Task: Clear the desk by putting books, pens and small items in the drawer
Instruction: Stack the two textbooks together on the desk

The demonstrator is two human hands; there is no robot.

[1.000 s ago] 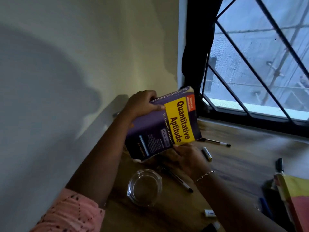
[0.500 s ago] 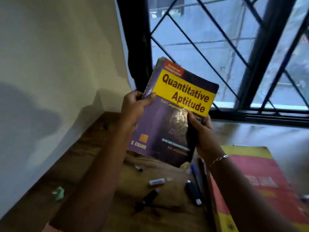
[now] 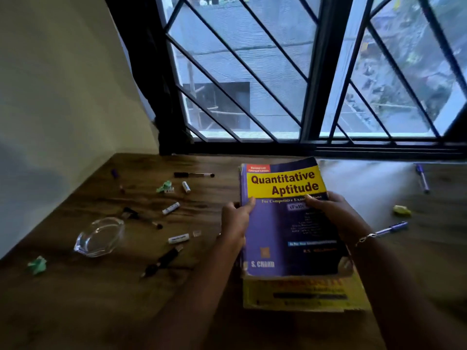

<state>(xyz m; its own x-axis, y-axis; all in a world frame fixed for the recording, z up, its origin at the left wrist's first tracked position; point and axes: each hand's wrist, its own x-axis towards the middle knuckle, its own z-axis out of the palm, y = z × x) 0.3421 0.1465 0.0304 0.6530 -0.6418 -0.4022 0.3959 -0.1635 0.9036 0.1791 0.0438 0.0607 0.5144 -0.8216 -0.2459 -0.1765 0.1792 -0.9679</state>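
A thick purple book (image 3: 275,223) with a yellow title band lies flat on top of a yellow book (image 3: 303,294) on the wooden desk (image 3: 75,299). My left hand (image 3: 236,223) grips its left edge, thumb on the cover. My right hand (image 3: 333,215) holds the right edge, thumb over the cover. Scattered to the left are black pens (image 3: 193,175) (image 3: 161,261) (image 3: 141,217), white erasers (image 3: 179,238) (image 3: 171,207) (image 3: 186,187) and green crumpled paper (image 3: 165,186) (image 3: 37,265). Blue pens (image 3: 422,178) (image 3: 391,228) and a yellow paper ball (image 3: 401,210) lie to the right. No drawer is visible.
A clear glass bowl (image 3: 99,237) sits on the desk's left part. A wall runs along the left edge of the desk. A barred window (image 3: 278,72) spans the far side behind it.
The purple book has come down from upright in the air to flat on the yellow book. Both hands still hold it. The view has swung right and down.
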